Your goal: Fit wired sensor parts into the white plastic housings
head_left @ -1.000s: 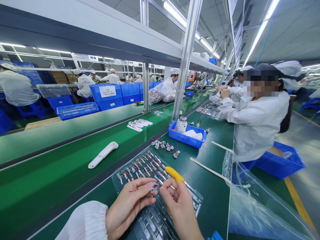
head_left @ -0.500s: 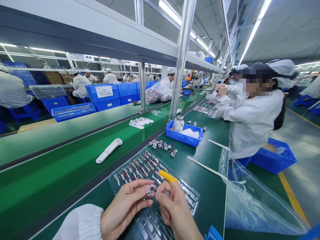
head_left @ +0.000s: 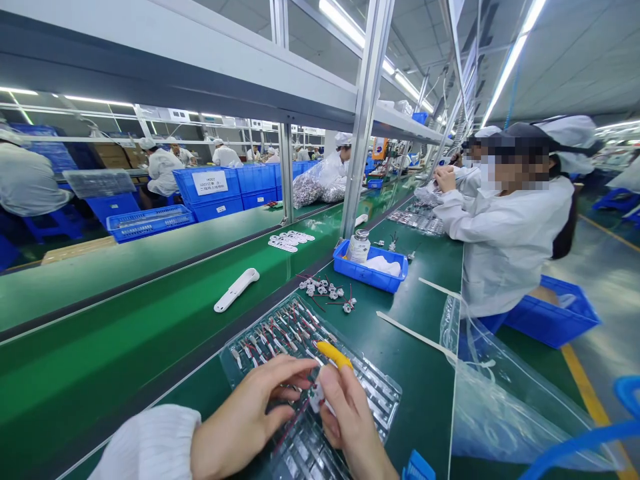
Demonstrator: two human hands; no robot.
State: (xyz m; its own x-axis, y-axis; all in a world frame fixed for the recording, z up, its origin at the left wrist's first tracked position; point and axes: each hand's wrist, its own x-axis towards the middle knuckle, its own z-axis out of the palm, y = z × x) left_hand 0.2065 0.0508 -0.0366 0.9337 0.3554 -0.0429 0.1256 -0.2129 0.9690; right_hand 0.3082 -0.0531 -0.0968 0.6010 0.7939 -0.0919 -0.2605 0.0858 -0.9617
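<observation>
The right hand (head_left: 347, 410), a yellow finger cover (head_left: 334, 355) on one finger, pinches a small whitish part (head_left: 316, 397) above the clear tray (head_left: 393, 395) on the table (head_left: 423, 380). The left hand (head_left: 250, 410) is loosely spread just beside it, thumb and fingers apart. Wired pieces (head_left: 323, 288) lie beyond the tray.

Far left, blue bin (head_left: 185, 191): on its white sign (head_left: 210, 183) we read "202" ending the top line, Chinese characters beneath, partly unclear | lower bin's label (head_left: 221, 209): too small for us | bottle (head_left: 359, 248), right: label illegible
</observation>
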